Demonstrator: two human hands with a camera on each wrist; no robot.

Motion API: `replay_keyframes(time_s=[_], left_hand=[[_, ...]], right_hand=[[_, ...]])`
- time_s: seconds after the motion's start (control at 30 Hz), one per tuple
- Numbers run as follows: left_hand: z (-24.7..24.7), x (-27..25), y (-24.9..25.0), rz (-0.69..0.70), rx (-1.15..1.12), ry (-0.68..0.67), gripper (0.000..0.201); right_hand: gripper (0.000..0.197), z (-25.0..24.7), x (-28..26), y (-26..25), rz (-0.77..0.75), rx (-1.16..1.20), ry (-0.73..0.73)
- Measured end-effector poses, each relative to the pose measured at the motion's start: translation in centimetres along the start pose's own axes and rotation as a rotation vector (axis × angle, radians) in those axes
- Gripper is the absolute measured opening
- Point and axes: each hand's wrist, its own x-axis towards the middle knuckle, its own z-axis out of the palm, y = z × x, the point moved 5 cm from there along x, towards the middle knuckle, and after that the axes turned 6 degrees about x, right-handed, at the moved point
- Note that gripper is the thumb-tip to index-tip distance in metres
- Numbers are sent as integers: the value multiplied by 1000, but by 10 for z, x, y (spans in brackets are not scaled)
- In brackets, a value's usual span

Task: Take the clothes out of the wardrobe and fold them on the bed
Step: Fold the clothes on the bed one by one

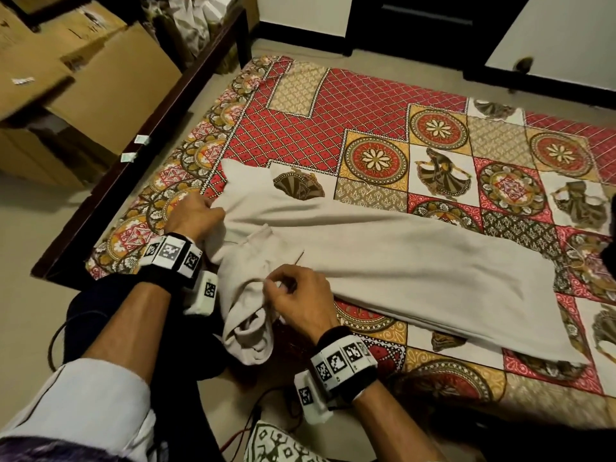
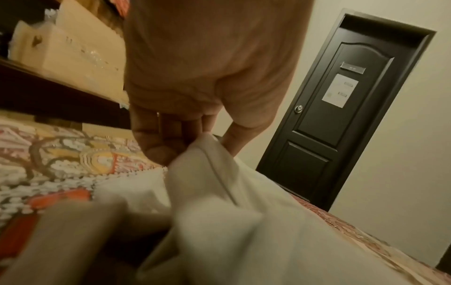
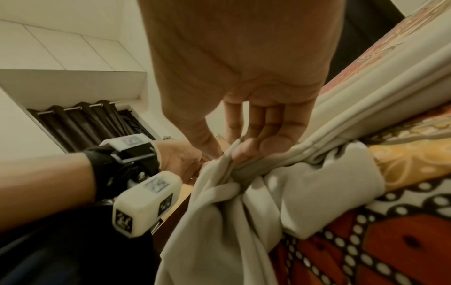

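A long cream garment (image 1: 400, 261) lies spread across the patterned bedspread (image 1: 333, 105), its bunched near end hanging over the bed's front edge. My left hand (image 1: 196, 213) grips the garment's left edge, fingers curled into the cloth (image 2: 209, 173). My right hand (image 1: 293, 291) pinches a gathered fold of the same garment (image 3: 231, 173) near the bunched end, thumb and fingers closed on it. The left hand (image 3: 180, 158) also shows in the right wrist view, beside the cloth.
Cardboard boxes (image 1: 83, 71) sit on a dark wooden frame (image 1: 150, 135) left of the bed. A dark door (image 2: 341, 108) stands in the far wall. Cables (image 1: 253, 425) and a patterned cushion (image 1: 283, 445) lie on the floor by my legs.
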Motion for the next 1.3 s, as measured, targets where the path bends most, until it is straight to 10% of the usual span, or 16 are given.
replay_keyframes(time_s=[0.2, 0.4, 0.73, 1.07, 1.3], left_hand=[[7, -4, 15, 196, 234, 77, 67], [-5, 22, 90, 496, 183, 230, 64], [7, 66, 43, -47, -418, -154, 13], [-4, 68, 40, -136, -891, -631, 17], [41, 94, 19, -238, -689, -779, 57]], right_hand=[[26, -66, 15, 29, 2, -85, 281], [30, -123, 58, 61, 90, -290, 299], [38, -78, 114, 12, -25, -127, 97], [68, -10, 156, -48, 39, 164, -54], [58, 30, 150, -56, -52, 143, -148]])
